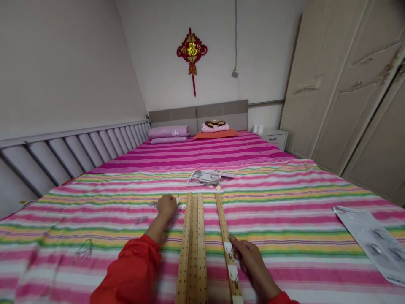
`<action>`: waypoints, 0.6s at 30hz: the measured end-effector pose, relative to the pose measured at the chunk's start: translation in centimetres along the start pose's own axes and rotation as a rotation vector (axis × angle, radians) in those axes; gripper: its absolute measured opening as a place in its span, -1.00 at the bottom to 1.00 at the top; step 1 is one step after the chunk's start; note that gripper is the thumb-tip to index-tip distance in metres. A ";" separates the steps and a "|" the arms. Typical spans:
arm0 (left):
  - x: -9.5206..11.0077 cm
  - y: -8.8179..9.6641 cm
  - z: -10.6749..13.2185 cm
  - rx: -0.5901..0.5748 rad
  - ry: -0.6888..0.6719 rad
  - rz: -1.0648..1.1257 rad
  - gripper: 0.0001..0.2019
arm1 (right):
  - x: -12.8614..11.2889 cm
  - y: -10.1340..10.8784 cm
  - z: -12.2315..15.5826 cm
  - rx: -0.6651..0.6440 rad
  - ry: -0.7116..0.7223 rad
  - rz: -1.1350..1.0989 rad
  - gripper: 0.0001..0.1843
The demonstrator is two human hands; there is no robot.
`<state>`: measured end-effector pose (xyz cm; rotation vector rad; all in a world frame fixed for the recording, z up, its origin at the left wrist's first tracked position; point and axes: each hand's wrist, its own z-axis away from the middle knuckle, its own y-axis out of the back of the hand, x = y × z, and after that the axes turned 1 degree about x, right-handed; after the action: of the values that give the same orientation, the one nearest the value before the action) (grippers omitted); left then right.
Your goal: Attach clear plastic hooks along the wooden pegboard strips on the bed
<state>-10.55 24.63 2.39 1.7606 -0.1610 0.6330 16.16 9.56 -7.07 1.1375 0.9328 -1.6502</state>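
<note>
Long wooden strips drilled with rows of holes lie lengthwise on the striped bedspread. A pair of strips lies side by side, and a single strip with white hooks on it lies to their right. My left hand, in a red sleeve, is closed over small white pieces on the bed beside the far end of the pair. My right hand rests against the single strip, its fingers curled at a white hook.
A crumpled clear plastic bag lies past the strips' far ends. A flat plastic package rests on the bed at right. Pillows sit by the headboard. A padded rail runs along the left, a wardrobe along the right.
</note>
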 end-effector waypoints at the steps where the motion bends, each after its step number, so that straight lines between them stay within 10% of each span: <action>1: 0.1 0.4 0.3 0.001 0.013 0.067 -0.81 | 0.0 0.0 0.0 -0.002 0.000 0.001 -0.49; 7: 0.8 2.3 3.9 -0.098 0.033 0.506 -0.81 | -0.1 0.0 0.1 -0.017 0.015 -0.034 -0.49; 12: 1.8 3.2 8.7 -0.436 0.289 1.350 -0.96 | -0.3 0.1 0.2 -0.026 0.019 -0.074 -0.50; 18: 3.1 3.9 15.1 -0.724 0.414 1.722 -0.89 | -0.2 0.0 0.3 -0.033 0.053 -0.110 -0.52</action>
<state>-4.57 10.13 4.92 0.3929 -1.4661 1.7911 16.14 9.33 -6.76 1.1296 1.0694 -1.6935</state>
